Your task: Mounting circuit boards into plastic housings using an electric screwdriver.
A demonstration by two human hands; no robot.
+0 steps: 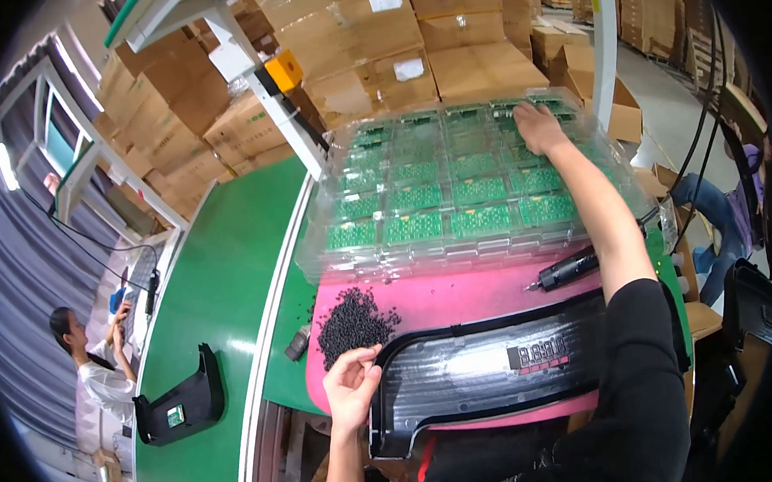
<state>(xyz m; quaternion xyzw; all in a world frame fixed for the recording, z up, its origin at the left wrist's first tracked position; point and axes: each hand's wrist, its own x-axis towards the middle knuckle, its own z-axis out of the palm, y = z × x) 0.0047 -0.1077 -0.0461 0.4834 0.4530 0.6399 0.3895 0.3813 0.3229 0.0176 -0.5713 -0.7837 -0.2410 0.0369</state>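
Note:
My right hand (538, 129) reaches to the far right of a stack of clear plastic trays (378, 252), its bent fingers on a green circuit board (503, 113) in the far row. Part of those fingertips is hidden. Down at the near left, my left hand (351, 387) has thumb and forefinger drawn together by the corner of a curved black plastic housing (461, 380); anything between them is too small to make out. Set in the housing is a small panel with square openings (542, 355). A heap of small black screws (353, 324) lies just beyond my left hand.
A black electric screwdriver (568, 270) lies on the pink mat (440, 299), under my right forearm. To the left, another black housing (182, 405) sits on a green bench (231, 248). A metal post and cartons (360, 35) stand behind. A person (103, 365) works farther left.

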